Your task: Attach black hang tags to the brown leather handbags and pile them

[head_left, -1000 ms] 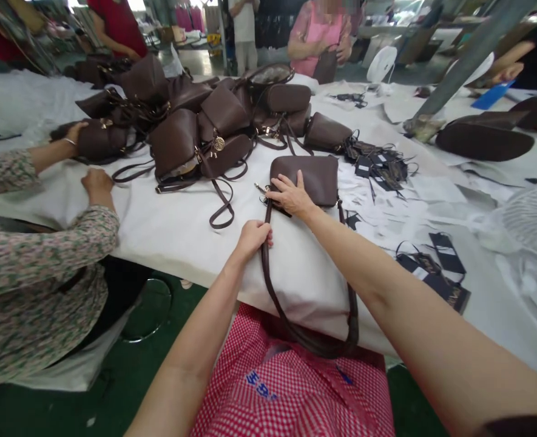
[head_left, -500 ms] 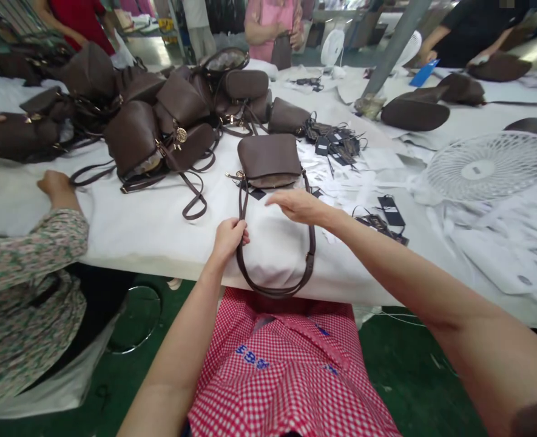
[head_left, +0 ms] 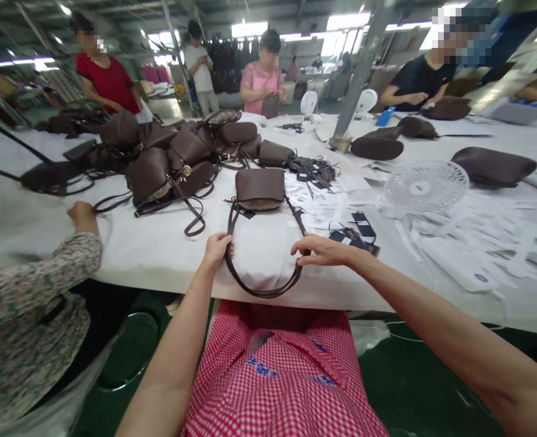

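Note:
A dark brown handbag (head_left: 260, 186) lies on the white-covered table (head_left: 159, 261) in front of me, its long strap (head_left: 264, 294) looped toward the table's near edge. My left hand (head_left: 218, 247) is closed around the strap's left side. On the other side, my right hand (head_left: 316, 250) is over the strap, its fingers curled and apart, touching or very near it; a firm grip does not show. A black tag (head_left: 249, 214) lies under the bag's lower left edge.
Many brown bags (head_left: 147, 176) are heaped at the left, beside a co-worker's sleeve (head_left: 79, 261). Black tags (head_left: 316, 172) and white strips lie right of the bag. A white fan (head_left: 425, 187), a grey pole (head_left: 357, 79) and more bags stand or lie farther right.
My right hand has moved from near the bag's opening down to the strap's right side. My left hand still holds the strap. The view has tilted up, showing more of the room.

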A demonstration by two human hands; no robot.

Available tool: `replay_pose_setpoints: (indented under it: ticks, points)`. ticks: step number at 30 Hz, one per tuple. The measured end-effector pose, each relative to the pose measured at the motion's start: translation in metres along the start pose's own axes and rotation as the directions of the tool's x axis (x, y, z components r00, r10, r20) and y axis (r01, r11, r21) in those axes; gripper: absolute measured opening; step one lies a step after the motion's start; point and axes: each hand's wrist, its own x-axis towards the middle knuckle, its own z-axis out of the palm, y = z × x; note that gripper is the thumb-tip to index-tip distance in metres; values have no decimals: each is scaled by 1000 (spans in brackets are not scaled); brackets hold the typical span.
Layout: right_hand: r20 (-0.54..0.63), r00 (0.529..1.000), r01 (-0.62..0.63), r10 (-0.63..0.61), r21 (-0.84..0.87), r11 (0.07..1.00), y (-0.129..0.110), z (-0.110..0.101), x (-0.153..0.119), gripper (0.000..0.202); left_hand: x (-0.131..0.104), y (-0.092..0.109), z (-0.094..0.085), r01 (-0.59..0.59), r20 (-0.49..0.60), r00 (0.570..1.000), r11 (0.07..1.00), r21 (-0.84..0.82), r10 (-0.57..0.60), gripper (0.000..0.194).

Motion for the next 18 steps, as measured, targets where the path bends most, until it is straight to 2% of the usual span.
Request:
replay_pose_setpoints:
  ticks: [2, 3, 4, 5, 6, 7, 8, 10, 11, 12, 14, 16, 17, 18]
  points:
    - [86, 993, -95, 82, 164, 982, 4, -10, -5, 32, 0, 5, -4, -7, -90, 996, 998, 67, 13, 17]
    - [122, 985, -148, 122, 239, 960, 6, -13, -8, 31, -3, 8, -4, -49, -149, 987, 991, 124, 67, 20]
    - [141, 977, -197, 159, 315, 928, 8, -16, -10, 30, -7, 11, -2, -125, -202, 965, 970, 208, 167, 24]
    - [146, 970, -237, 194, 391, 889, 10, -18, -12, 29, -14, 15, 3, -227, -233, 923, 921, 316, 308, 29]
    - [137, 964, -264, 226, 463, 846, 12, -20, -12, 29, -23, 19, 11, -349, -215, 858, 836, 424, 467, 33]
    - [126, 960, -279, 251, 528, 802, 13, -21, -12, 29, -34, 23, 22, -476, -142, 774, 716, 510, 617, 37]
    - [119, 956, -285, 267, 582, 761, 14, -22, -11, 30, -46, 26, 36, -598, -25, 694, 596, 536, 719, 38]
    - [108, 958, -270, 265, 650, 710, 15, -23, -8, 33, -71, 30, 67, -778, 241, 571, 423, 465, 785, 41]
    - [104, 961, -259, 257, 670, 695, 15, -23, -6, 35, -82, 31, 83, -812, 332, 542, 380, 442, 772, 42]
    - [101, 963, -249, 249, 685, 685, 15, -24, -5, 36, -90, 32, 96, -814, 381, 552, 379, 440, 742, 39]
    - [99, 968, -233, 230, 694, 681, 13, -26, -6, 38, -99, 33, 115, -762, 390, 637, 470, 445, 665, 27]
    - [93, 975, -211, 201, 671, 711, 10, -27, -11, 35, -97, 35, 119, -675, 384, 736, 648, 353, 558, 19]
    - [84, 979, -196, 186, 644, 739, 8, -28, -15, 34, -94, 37, 117, -615, 414, 767, 746, 256, 490, 19]
    - [69, 982, -180, 175, 610, 772, 5, -28, -18, 33, -90, 39, 113, -536, 462, 780, 832, 144, 422, 21]
